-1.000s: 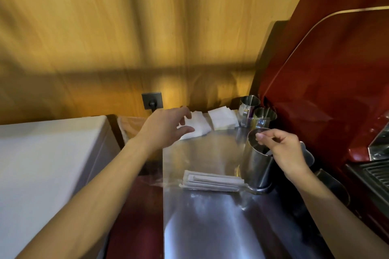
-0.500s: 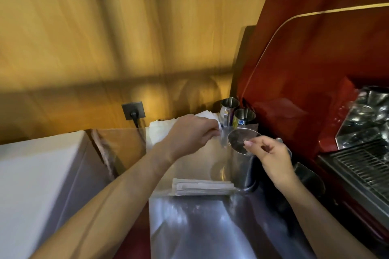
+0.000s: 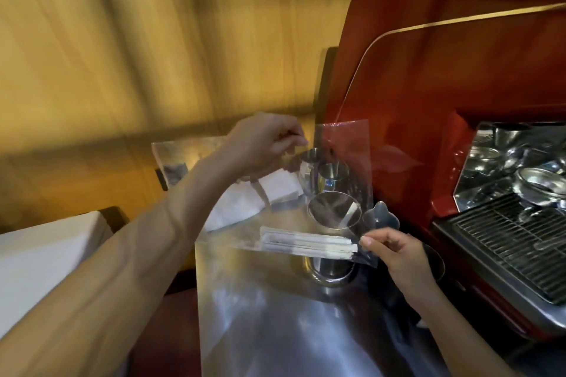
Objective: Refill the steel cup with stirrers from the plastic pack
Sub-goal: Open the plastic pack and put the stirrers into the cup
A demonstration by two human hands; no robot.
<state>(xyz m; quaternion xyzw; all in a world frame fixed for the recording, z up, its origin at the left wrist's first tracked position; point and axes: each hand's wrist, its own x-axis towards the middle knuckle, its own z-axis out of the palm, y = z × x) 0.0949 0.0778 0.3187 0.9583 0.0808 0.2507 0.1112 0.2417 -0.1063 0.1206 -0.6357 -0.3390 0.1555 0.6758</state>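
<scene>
Refill judged barely begun: no stirrer yet seen in the steel cup (image 3: pixel 333 211), whose mouth shows only bright, empty-looking metal, though glare prevents certainty.

Nearest, bare steel counter (image 3: pixel 306 330), nothing resting on its front part. Next, right hand (image 3: pixel 398 254), forearm entering from lower right, wrist bent slightly upward, thumb and forefinger pinched on the lower right corner of the plastic pack (image 3: pixel 346 174). Just left of those fingertips, bundle of paper-wrapped stirrers (image 3: pixel 309 244) lying roughly level along the lower part of the pack, apparently raised clear of the counter and crossing in front of the cup's body. Cup standing upright behind the film, base on the counter, just beside a small scalloped dish (image 3: pixel 382 217).

Farther back, left hand (image 3: pixel 260 144), forearm stretched diagonally from lower left, fingers curled down and closed on the pack's upper left edge, so the clear film stands stretched between both hands. Exact finger contact blurred. Beneath that hand, white napkins (image 3: pixel 275 190). Behind the film, two smaller steel cups (image 3: pixel 333 170). Rightward and beyond, red espresso machine (image 3: pixel 428 101) with drip grate (image 3: pixel 505 239).

Remaining, by judgement: opening the pack, drawing out the stirrers, standing them in the cup.
</scene>
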